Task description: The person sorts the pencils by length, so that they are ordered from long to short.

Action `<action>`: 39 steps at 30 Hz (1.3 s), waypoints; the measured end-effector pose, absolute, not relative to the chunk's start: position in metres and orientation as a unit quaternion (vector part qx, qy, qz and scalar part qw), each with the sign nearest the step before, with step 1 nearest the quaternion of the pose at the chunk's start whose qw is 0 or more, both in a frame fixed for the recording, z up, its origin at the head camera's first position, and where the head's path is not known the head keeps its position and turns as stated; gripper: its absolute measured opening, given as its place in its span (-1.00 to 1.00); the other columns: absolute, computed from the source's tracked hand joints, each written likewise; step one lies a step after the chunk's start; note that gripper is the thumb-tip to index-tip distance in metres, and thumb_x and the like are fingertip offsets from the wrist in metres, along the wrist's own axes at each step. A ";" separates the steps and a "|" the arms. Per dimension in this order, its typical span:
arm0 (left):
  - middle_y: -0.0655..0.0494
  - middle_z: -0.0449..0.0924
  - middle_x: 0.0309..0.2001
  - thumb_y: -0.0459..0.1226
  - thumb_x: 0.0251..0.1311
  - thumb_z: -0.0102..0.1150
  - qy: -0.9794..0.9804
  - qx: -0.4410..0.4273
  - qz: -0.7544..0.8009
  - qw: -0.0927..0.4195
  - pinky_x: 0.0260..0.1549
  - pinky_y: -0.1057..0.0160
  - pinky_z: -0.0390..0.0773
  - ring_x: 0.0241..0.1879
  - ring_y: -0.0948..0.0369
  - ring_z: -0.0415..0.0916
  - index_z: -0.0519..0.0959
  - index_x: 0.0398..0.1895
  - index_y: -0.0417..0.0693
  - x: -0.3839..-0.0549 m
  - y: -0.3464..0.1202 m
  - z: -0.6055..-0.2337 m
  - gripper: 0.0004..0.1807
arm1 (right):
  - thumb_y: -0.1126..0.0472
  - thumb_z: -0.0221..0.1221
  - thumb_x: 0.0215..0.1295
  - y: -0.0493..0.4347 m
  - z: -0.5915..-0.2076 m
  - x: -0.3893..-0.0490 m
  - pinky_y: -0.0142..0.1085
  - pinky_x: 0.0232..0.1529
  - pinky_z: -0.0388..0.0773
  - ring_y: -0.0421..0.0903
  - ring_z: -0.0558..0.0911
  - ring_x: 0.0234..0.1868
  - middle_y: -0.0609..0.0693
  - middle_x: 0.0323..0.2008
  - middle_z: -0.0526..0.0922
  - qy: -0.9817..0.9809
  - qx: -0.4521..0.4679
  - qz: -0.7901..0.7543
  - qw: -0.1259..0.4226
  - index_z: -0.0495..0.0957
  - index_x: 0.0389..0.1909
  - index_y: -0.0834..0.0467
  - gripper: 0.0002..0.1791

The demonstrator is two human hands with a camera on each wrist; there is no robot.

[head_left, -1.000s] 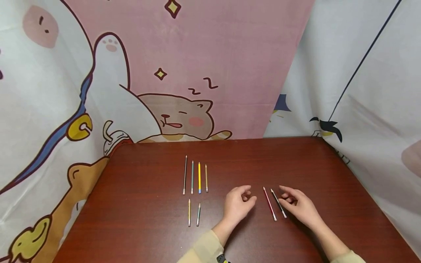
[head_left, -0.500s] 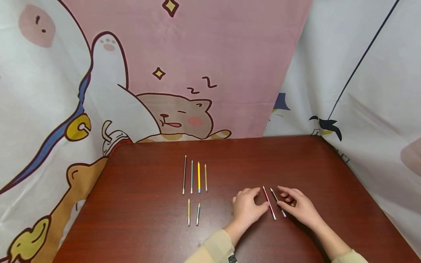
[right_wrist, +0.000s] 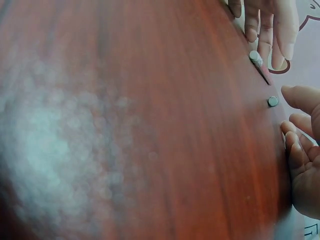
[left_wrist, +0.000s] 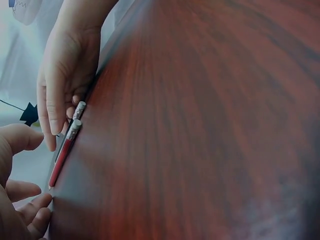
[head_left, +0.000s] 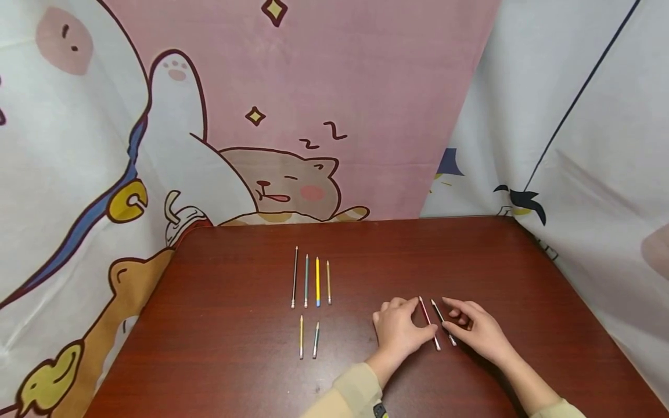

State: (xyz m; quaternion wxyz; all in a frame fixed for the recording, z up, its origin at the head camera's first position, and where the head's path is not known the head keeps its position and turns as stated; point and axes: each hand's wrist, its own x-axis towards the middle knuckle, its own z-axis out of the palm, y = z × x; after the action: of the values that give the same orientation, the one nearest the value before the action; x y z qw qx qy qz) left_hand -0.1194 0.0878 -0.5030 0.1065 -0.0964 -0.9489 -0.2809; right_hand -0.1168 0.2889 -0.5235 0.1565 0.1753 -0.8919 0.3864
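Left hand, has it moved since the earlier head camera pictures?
Yes. In the head view, the left hand has moved right, closer to the red pencil, which has stayed put on the table.

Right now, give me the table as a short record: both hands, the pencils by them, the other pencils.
left hand: left of the red pencil, thumb overlapping its lower part in the head view; touch unclear
right hand: right of the white-tipped black pencil; touch unclear
pair between hands: side by side, apart
back row, left to right: long black pencil, teal pencil, yellow pencil, gold pencil
front row: short yellow pencil, short green pencil
surface: reddish-brown table
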 end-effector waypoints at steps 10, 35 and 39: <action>0.34 0.55 -0.15 0.25 -0.27 0.46 -0.960 -0.089 -0.243 0.103 -0.24 0.19 0.24 -0.17 0.27 0.41 0.67 0.08 0.30 -0.122 0.095 -0.512 -0.29 | 0.43 0.47 -0.08 0.290 -0.528 -0.117 -0.48 -0.44 0.36 -0.24 0.44 -0.43 -0.08 -0.36 0.53 -0.892 0.184 0.379 0.165 0.62 0.03 0.26 -0.46; 0.35 0.50 -0.17 0.21 -0.37 0.49 -0.967 -0.082 -0.221 0.097 -0.25 0.18 0.22 -0.17 0.27 0.38 0.66 0.07 0.33 -0.123 0.098 -0.515 -0.27 | 0.38 0.51 -0.13 0.288 -0.531 -0.118 -0.50 -0.38 0.31 -0.27 0.44 -0.40 -0.14 -0.33 0.52 -0.902 0.207 0.330 0.185 0.67 0.02 0.20 -0.44; 0.35 0.46 -0.25 0.30 -0.39 0.47 -0.966 -0.079 -0.214 0.125 -0.28 0.19 0.20 -0.22 0.28 0.36 0.68 -0.04 0.32 -0.123 0.100 -0.517 -0.29 | 0.41 0.49 -0.13 0.288 -0.530 -0.117 -0.51 -0.38 0.33 -0.27 0.45 -0.40 -0.12 -0.34 0.53 -0.903 0.202 0.328 0.189 0.67 0.00 0.22 -0.46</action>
State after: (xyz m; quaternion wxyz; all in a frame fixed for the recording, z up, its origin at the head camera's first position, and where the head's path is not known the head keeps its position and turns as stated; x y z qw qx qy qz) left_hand -0.1229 0.0996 -0.5168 0.1252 -0.0788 -0.9655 -0.2141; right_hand -0.1170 0.2883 -0.5298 0.1892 0.2025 -0.9030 0.3284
